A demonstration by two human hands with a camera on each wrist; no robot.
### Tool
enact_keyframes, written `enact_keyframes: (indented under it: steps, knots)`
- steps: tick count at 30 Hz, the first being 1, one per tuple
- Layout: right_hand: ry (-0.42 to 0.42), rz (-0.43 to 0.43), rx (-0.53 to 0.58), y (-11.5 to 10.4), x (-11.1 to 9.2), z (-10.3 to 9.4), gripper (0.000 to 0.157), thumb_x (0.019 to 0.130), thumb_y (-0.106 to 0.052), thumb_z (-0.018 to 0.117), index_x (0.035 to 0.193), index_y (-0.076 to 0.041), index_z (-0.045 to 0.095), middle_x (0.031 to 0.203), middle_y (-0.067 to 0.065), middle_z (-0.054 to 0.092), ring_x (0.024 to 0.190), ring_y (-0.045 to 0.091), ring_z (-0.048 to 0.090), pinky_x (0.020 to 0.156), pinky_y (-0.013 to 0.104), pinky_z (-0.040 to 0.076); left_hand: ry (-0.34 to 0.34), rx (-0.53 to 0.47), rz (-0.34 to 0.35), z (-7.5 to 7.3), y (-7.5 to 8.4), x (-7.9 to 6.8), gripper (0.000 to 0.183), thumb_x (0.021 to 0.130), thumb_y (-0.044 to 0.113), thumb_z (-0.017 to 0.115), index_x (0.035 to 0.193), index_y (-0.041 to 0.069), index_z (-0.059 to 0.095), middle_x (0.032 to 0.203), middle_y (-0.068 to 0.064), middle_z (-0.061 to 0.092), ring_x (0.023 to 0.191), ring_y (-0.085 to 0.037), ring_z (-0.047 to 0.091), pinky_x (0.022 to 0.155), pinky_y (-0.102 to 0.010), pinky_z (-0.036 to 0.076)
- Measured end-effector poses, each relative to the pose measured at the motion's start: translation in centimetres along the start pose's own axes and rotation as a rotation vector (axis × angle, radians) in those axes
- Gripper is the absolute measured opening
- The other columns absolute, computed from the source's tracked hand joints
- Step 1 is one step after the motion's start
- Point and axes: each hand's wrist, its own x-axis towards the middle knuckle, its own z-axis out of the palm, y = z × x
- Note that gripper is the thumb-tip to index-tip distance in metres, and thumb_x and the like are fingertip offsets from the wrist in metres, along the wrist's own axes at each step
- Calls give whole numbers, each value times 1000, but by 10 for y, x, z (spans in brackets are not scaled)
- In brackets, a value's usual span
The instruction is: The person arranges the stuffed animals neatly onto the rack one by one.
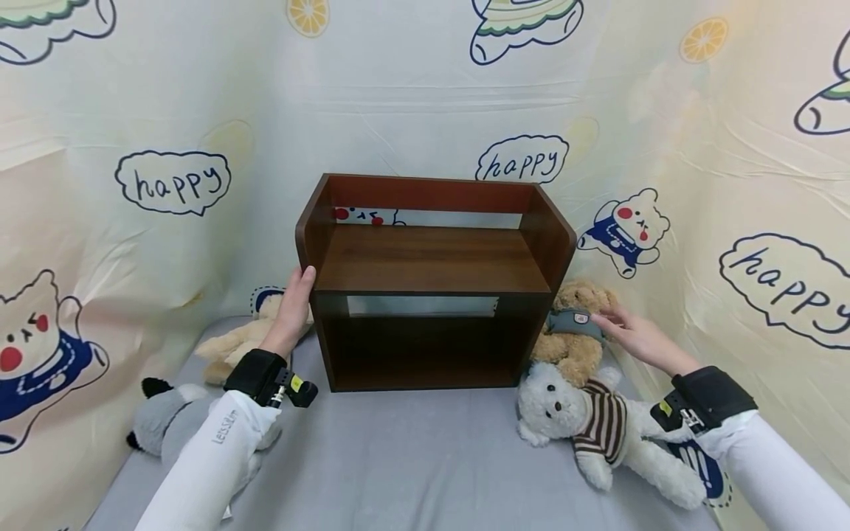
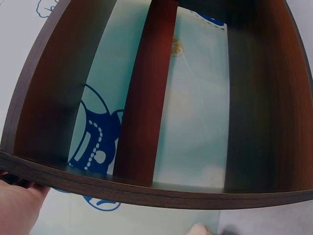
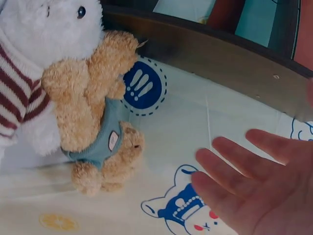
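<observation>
A dark brown wooden two-tier shelf (image 1: 432, 259) stands on the grey cloth, its open front toward me. My left hand (image 1: 292, 306) touches the outer face of its left side panel; in the left wrist view that hand (image 2: 19, 205) is partly hidden by the panel's edge. To the right of the shelf, my right hand (image 1: 647, 341) is held beside a brown teddy bear (image 1: 576, 343) in a blue-grey top. The right wrist view shows this hand (image 3: 259, 181) with spread, slightly bent fingers, apart from the bear (image 3: 105, 127) and holding nothing.
A white plush bear (image 1: 600, 420) in a striped shirt lies at front right, against the brown one. On the left lie a grey plush toy (image 1: 175, 420) and a beige plush toy (image 1: 232, 343), partly behind my arm. Printed cloth (image 1: 372, 110) hangs around the grey surface (image 1: 398, 464).
</observation>
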Motion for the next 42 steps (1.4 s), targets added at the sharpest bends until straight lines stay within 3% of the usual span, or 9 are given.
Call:
enact_keyframes:
  steps: [6,19,31,36,42]
  knots:
    - [-124,-29,-39,3,1,-5,50,95,-28,46,120,15,46,111,34,54,101,45,53,78,48,48,4,-2,1,0,0,2,72,94,56,24,147,15,-1,152,-11,0,138,-33,2,103,-63,3]
    - [-343,61,-68,-1,2,-18,57,94,-33,47,121,17,43,120,36,46,110,47,46,84,49,45,18,0,25,2,-1,3,70,96,52,24,147,13,-1,153,-11,0,138,-31,2,105,-59,4]
    - [-378,46,-137,5,-2,-10,62,92,-35,52,120,20,44,124,40,40,112,51,42,88,53,41,28,25,38,6,-5,7,68,97,49,21,146,9,-3,152,-14,-1,138,-32,2,107,-55,5]
    - [-378,41,-125,10,-3,-5,58,90,-32,56,117,18,47,116,36,49,103,44,52,83,49,45,28,41,15,7,-6,7,70,96,51,20,146,10,-5,152,-13,-2,138,-31,0,107,-54,3]
    - [-373,55,-146,13,-7,3,59,87,-30,59,117,19,46,113,35,50,102,45,51,81,48,46,23,59,-30,6,-4,6,73,94,55,18,146,11,-8,152,-12,-6,138,-30,-3,108,-54,2]
